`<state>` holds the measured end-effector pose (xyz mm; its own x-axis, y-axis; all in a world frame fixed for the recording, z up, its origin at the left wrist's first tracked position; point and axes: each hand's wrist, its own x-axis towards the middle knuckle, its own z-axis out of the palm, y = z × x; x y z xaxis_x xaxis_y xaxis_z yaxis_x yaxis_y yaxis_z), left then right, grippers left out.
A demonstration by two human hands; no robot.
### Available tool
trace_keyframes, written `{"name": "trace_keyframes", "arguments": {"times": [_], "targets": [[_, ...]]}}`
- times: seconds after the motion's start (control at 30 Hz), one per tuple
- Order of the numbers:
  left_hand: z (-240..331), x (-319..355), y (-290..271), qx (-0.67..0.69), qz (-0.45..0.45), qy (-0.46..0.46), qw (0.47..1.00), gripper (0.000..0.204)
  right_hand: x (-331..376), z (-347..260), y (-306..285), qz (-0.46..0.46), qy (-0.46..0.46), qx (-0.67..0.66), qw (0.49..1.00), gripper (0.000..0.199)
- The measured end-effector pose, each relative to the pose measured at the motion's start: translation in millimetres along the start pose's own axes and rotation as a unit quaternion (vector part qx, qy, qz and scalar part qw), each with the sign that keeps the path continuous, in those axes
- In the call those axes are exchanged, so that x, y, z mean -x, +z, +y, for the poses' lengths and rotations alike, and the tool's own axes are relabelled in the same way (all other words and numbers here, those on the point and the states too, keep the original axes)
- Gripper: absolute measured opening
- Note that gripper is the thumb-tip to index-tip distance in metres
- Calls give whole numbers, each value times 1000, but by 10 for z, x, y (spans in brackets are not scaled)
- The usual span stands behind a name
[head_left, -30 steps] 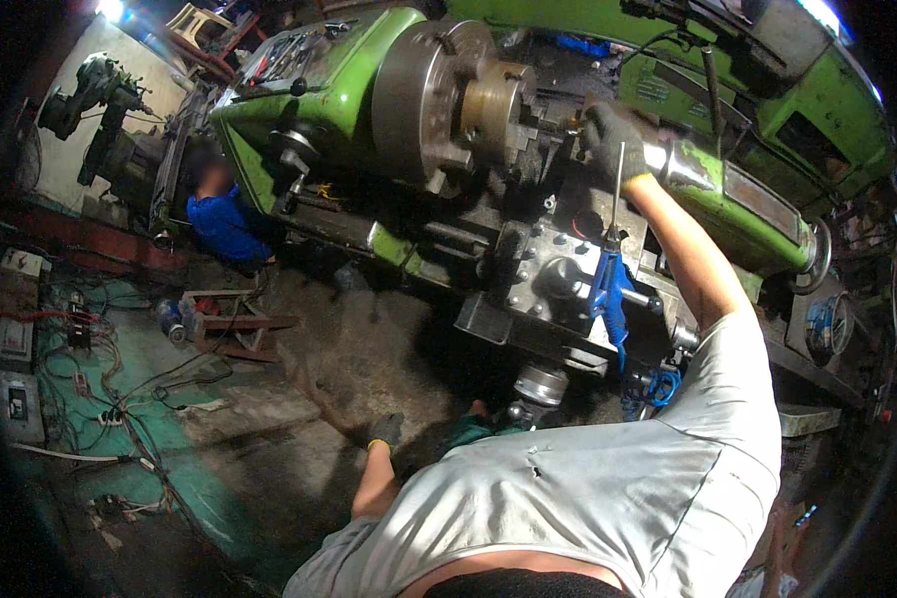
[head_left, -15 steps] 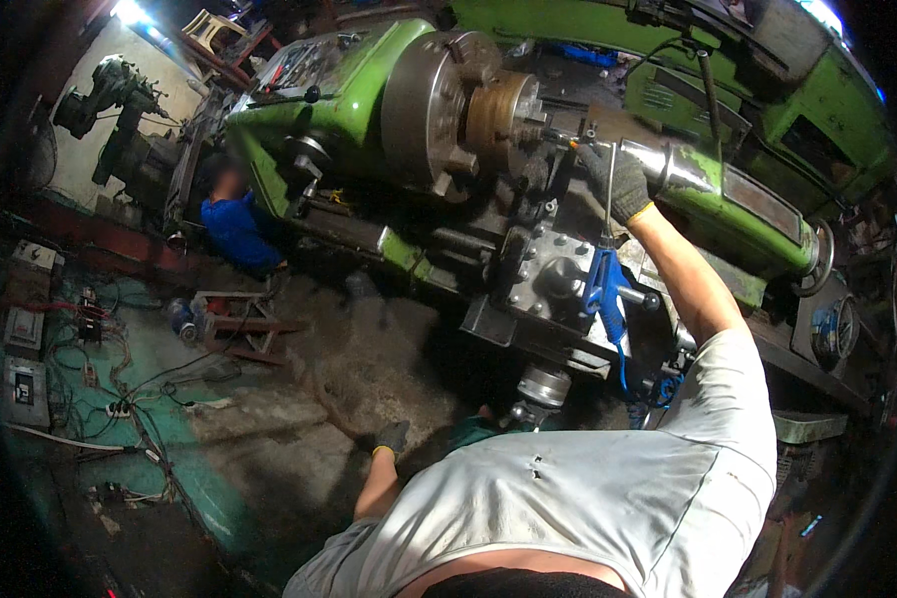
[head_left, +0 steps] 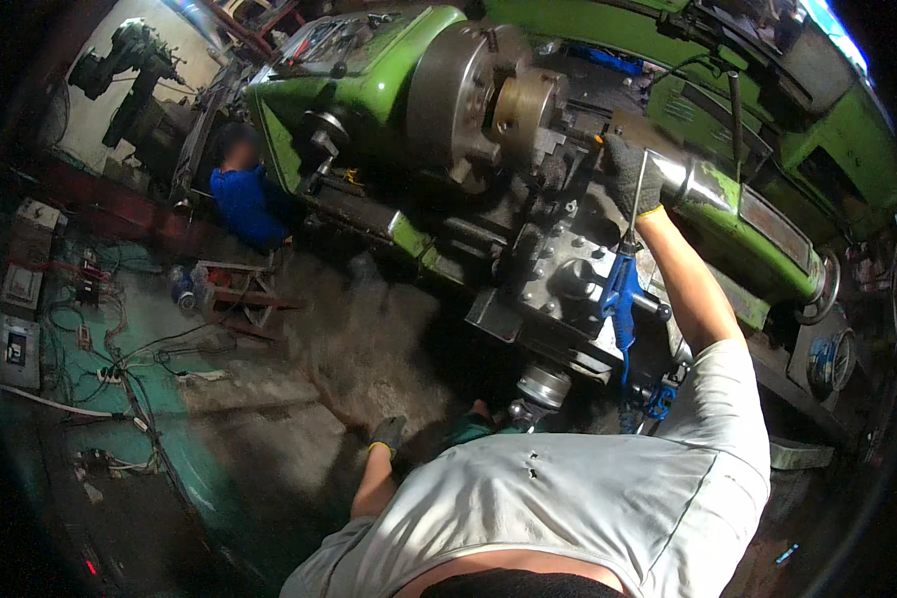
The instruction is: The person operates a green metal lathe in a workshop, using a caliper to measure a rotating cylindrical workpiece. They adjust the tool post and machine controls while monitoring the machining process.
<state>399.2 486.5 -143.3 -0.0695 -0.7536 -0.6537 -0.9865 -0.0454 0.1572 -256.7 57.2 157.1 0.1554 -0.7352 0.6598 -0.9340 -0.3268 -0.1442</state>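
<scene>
Because the right hand sits at 2 o'clock by the shiny bar, near the chuck at 12 and the ring at 1, any spin could snag its glove. A bump from that arm could tip the gun at 3. I can't tell if the right hand grips anything; the left hand hangs at 7, its grip too dark to see. Count: one chuck, one ring, one bar, one gun, two gloves.

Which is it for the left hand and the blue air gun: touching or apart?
Apart: the head view shows the gloved left hand hanging low, with floor visible between it and the blue air gun at the lathe.
</scene>
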Motion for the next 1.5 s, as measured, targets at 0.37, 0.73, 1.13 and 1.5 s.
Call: {"name": "trace_keyframes", "arguments": {"times": [0.37, 0.73, 1.13, 1.5], "targets": [[-10, 259, 182, 295, -87, -164, 937, 55, -603, 483, 149, -115, 310, 8, 944, 41], [-189, 35, 166, 99, -16, -57, 993, 50, -402, 605, 160, -79, 164, -9, 983, 35], [-277, -745, -487, 141, 59, -14, 988, 49, -424, 1044, 773, -20, 125, -92, 988, 35], [-814, -85, 397, 71, 2, 24, 997, 38, 279, 212, -760, -18, 176, -101, 979, 25]]}}
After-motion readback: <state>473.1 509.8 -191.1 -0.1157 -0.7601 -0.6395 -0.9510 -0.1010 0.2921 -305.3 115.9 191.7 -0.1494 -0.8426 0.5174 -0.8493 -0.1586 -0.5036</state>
